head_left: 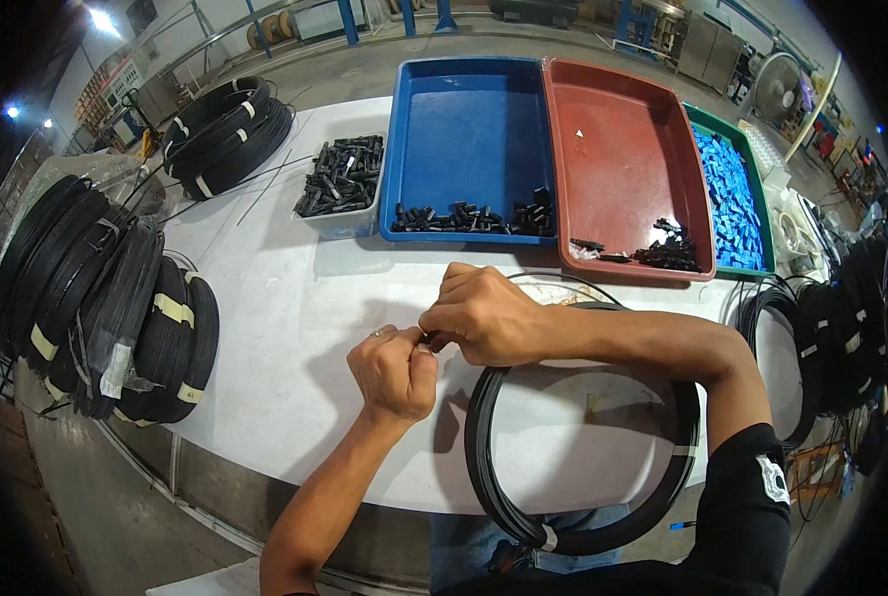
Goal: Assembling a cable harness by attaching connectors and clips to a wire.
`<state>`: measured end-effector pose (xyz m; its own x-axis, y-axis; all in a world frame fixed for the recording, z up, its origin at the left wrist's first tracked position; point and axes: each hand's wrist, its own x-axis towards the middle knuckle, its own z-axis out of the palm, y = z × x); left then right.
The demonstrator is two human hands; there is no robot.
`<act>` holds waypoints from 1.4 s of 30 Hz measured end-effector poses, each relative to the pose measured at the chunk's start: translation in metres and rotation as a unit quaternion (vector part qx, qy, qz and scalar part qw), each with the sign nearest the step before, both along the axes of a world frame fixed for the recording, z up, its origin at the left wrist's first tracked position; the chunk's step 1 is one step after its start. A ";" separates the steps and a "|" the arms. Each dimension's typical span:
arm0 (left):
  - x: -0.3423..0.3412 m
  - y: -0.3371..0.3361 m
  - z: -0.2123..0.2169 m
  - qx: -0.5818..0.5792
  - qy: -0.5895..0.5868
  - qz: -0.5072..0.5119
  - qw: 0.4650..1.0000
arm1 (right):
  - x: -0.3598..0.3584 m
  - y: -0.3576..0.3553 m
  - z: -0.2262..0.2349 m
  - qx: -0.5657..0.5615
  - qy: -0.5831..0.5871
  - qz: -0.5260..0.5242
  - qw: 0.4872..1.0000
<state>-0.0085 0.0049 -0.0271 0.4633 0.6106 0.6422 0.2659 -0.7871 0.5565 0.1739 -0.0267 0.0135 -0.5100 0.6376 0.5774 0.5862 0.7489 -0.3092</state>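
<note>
My left hand (396,375) and my right hand (484,316) meet over the white table, fingertips pinched together. Between them a small black piece (426,341) just shows, mostly hidden by the fingers, so its kind is unclear. Below my right forearm lies a coil of black cable (481,447), bound with pale tape and reaching over the table's near edge. A loose black strand (573,281) of cable arcs behind my right wrist.
Beyond my hands stand a clear tub (342,223) of black parts, a blue tray (474,236), a red tray (628,149) with small black parts, and a green tray (759,199) of blue pieces. Black cable coils (57,278) are piled left; more coils (829,343) hang right.
</note>
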 end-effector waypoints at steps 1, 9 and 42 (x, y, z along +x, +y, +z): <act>-0.002 -0.002 0.004 0.021 0.033 -0.008 0.999 | 0.001 -0.002 0.006 -0.068 0.024 -0.002 0.997; -0.009 0.000 0.046 -0.026 0.164 0.056 0.985 | 0.004 0.009 0.020 -0.241 0.073 -0.010 0.968; 0.037 -0.099 0.031 -0.101 0.045 -0.048 0.993 | 0.067 -0.081 0.011 -0.158 0.134 -0.254 0.945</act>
